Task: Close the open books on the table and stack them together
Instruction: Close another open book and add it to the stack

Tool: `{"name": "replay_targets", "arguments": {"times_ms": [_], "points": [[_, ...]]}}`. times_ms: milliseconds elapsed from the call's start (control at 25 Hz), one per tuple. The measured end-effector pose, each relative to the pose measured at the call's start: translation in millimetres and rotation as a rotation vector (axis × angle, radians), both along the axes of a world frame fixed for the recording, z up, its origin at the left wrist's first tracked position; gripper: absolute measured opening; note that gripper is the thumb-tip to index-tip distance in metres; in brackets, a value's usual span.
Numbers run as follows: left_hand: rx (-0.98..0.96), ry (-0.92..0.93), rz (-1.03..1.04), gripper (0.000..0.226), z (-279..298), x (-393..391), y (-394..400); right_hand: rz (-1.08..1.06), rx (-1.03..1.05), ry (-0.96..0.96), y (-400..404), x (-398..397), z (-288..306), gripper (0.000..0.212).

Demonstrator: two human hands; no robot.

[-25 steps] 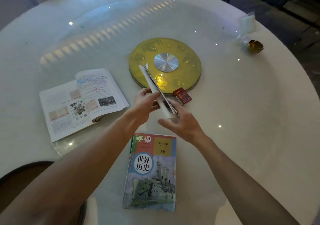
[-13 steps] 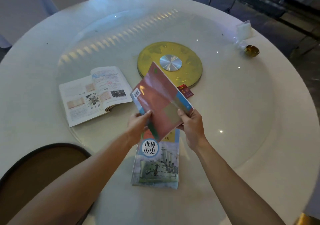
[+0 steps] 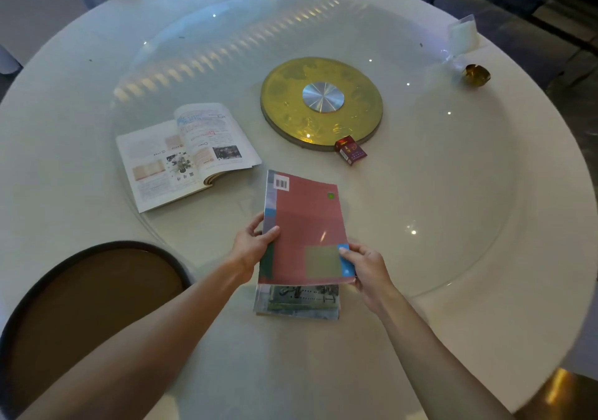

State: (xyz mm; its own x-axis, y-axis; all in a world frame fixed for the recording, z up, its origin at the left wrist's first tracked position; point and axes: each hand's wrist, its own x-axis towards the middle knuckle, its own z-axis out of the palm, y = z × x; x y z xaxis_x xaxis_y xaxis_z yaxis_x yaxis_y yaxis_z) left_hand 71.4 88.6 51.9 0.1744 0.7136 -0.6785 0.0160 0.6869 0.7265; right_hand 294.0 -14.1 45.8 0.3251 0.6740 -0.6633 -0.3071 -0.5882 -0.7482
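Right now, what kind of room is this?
Probably a dining room or restaurant: a big round table with a glass turntable on a gold hub, and a chair beside it.

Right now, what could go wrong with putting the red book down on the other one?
1. The red book sits further from the person than the book under it, so the pile may end up uneven.
2. Both hands, left and right, pinch only its near edges; it might droop or slip.
3. The open book is not yet closed.
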Motion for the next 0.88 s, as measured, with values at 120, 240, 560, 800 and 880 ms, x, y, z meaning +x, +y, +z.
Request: {"name": "replay_targets", "arguments": {"times_ms": [120, 240, 560, 800, 880], "points": [[-0.004, 0.029, -0.026, 0.054, -11, 0, -18, 0.060, -0.086, -0.123, -17, -3, -18, 0.011], [-0.010, 0.046, -0.011, 0.050, -19, -2, -25, 0.101, -0.124, -0.142, -22, -5, -22, 0.012], [0.148, -0.086, -0.070, 0.035, 27, -12, 6, 0.094, 0.091, -0.207, 5, 7, 10, 0.021], [0.245, -0.037, -0.014, 0.019, 47, -15, 12, 0.016, 0.228, -0.251, 30, 17, 39, 0.024], [0.171, -0.009, -0.020, 0.019, 39, -18, 4, -0.003, 0.185, -0.237, 30, 17, 37, 0.032]]}}
